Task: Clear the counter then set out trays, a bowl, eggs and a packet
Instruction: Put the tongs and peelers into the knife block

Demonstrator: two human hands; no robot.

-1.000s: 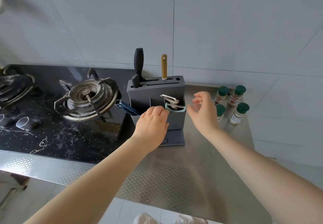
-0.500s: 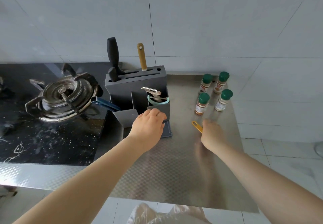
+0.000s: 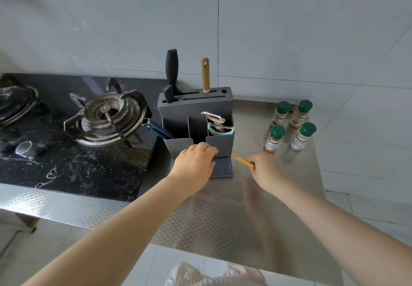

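A steel bench point(image 3: 223, 214) with a dimpled, embossed top runs under grey-white wall tiles point(image 3: 289, 29), and pale floor tiles show below its front edge. Out beyond the left forearm sits a black glass hob point(image 3: 73, 165), speckled and smeared, with a ringed gas burner point(image 3: 107, 118) under its pan supports and a second burner point(image 3: 15, 105) at the far left edge.

Straight ahead of the left hand point(image 3: 194, 167) stands a grey knife block point(image 3: 196, 116), its front compartments open at the top. Black handles point(image 3: 171, 71) and a tan handle point(image 3: 205, 74) stick up from the slots at the back, and a peeler point(image 3: 215, 120) rests in the right-hand compartment with a pale green tool. The left hand's fingers are curled over the front wall of the block, gripping its lower edge, just above the flat grey base.

Just right of that, the right hand point(image 3: 265, 169) pinches a slim yellow tool point(image 3: 242, 161), which points back towards the block's corner; how the fingers lie underneath cannot be told. Beyond the right hand, well apart from it, four spice jars point(image 3: 291, 125) with green caps stand upright in a two-by-two cluster near the wall.
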